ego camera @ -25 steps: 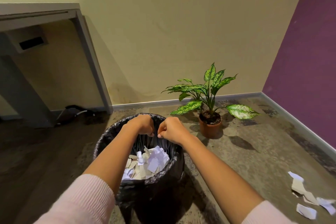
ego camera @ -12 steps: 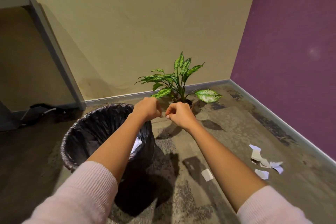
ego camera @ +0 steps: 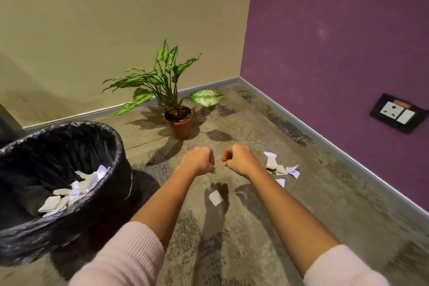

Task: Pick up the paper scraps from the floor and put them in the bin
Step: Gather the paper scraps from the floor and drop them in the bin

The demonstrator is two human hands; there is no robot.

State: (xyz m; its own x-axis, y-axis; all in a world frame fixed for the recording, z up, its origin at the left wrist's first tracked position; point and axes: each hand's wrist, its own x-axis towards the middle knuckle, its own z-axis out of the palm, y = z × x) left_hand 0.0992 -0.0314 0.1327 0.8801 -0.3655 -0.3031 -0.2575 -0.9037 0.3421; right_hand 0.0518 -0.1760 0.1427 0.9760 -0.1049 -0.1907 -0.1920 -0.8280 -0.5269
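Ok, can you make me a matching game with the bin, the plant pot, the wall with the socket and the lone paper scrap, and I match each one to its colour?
Things:
1. bin
2. plant pot
3. wall with the socket
4. lone paper scrap

Colours:
A. purple
B. white
C. black
D. orange-brown

Pairs: 1-C, 2-D, 3-A, 4-B

White paper scraps (ego camera: 281,168) on floor, others in black-lined bin (ego camera: 116,146)
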